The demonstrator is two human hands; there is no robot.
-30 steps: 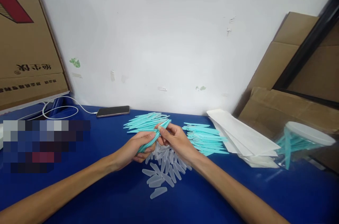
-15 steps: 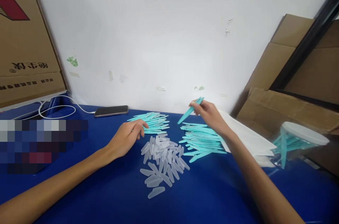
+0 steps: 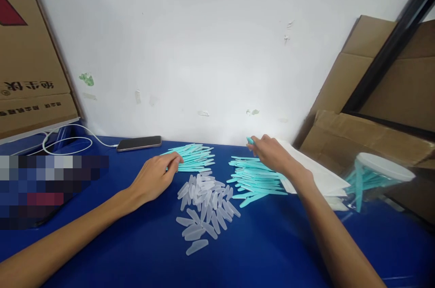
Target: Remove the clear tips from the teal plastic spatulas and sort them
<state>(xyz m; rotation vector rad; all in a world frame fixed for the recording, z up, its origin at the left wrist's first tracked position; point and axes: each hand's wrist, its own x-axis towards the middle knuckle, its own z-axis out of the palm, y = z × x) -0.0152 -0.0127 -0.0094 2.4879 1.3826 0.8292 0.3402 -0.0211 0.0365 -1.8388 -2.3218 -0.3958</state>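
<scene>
My left hand (image 3: 157, 173) rests at the left end of a pile of slim turquoise eyebrow razors (image 3: 195, 157). Its fingers are curled over the razor ends; what they pinch, if anything, is hidden. Above a second razor pile (image 3: 254, 178), my right hand (image 3: 270, 154) is closed around turquoise eyebrow razors (image 3: 250, 140); only a short end sticks out past the fingers, so I cannot tell how many. Between the hands and nearer to me lies a loose heap of translucent plastic blade caps (image 3: 207, 197).
White sheets (image 3: 316, 172) lie right of the second pile. A clear tub (image 3: 384, 168) with a white rim holds more razors. A phone (image 3: 139, 143) on a white cable lies by the wall (image 3: 204, 52). Cardboard boxes (image 3: 34, 70) stand left and cardboard (image 3: 367, 129) leans at the right.
My right hand has turned, so the razors it holds now point away and show only an end. The left hand's fingers have curled in at the left pile. The view has shifted slightly.
</scene>
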